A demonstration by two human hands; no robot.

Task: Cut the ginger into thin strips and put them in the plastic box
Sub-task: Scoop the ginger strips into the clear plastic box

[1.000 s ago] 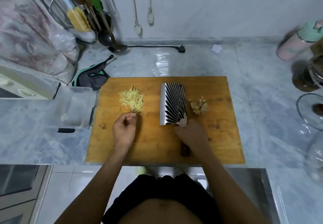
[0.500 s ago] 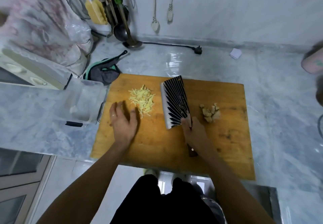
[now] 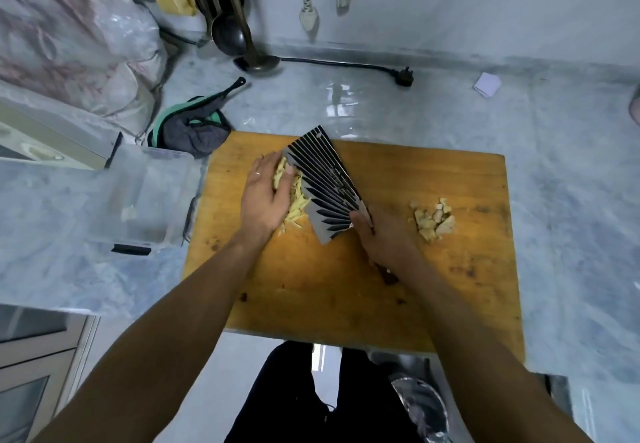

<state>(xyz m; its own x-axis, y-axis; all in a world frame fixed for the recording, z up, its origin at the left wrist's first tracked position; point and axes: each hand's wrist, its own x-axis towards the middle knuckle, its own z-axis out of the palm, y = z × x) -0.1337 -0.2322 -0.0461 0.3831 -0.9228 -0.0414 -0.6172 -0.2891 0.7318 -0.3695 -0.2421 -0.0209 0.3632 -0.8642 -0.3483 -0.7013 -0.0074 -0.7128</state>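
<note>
Left hand (image 3: 265, 197), fingers straight, presses ginger strips (image 3: 294, 197) against cleaver (image 3: 325, 186) gripped by right hand (image 3: 381, 238).

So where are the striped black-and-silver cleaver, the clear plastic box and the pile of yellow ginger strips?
Striped black-and-silver cleaver (image 3: 325, 186): head view, middle of blade.
Clear plastic box (image 3: 145, 200): head view, its floor.
Pile of yellow ginger strips (image 3: 297, 200): head view, strips beside the left palm.

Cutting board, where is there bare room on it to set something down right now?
Free: the cutting board's near half below both hands, and the far right corner beyond the ginger scraps. Crowded: far left, where left hand, ginger strips and cleaver meet.
</note>
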